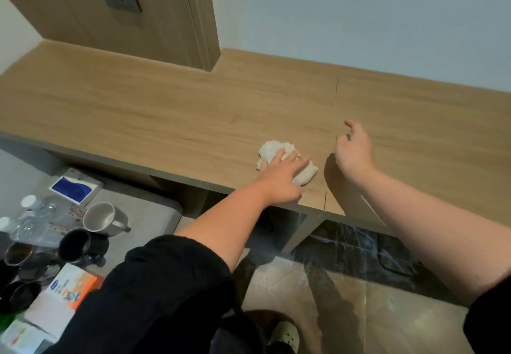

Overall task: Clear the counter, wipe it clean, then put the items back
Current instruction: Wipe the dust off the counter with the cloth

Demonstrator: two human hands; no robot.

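Wood-grain laminate counter [166, 110]; wiping stage, by my reading. White cloth [272, 147] lies bunched near the front edge, just left of a seam in the top. Left hand [282, 176] rests flat on it, fingers straight and slightly spread, palm down. That flat press suits pushing the cloth across the surface rather than lifting it. Right hand [352, 152] hangs just right of the cloth, over the seam, its shadow on the wood below; fingers loosely curled, forefinger a little extended, holding nothing. Likely kept clear of the wiping path. The counter's items sit off it on a grey padded seat [154, 204], lower left: water bottles [41, 210], grey mug [102, 217], dark mug [76, 244], orange-and-white box [69, 287]. They are probably parked close for a short return trip, not yet begun.
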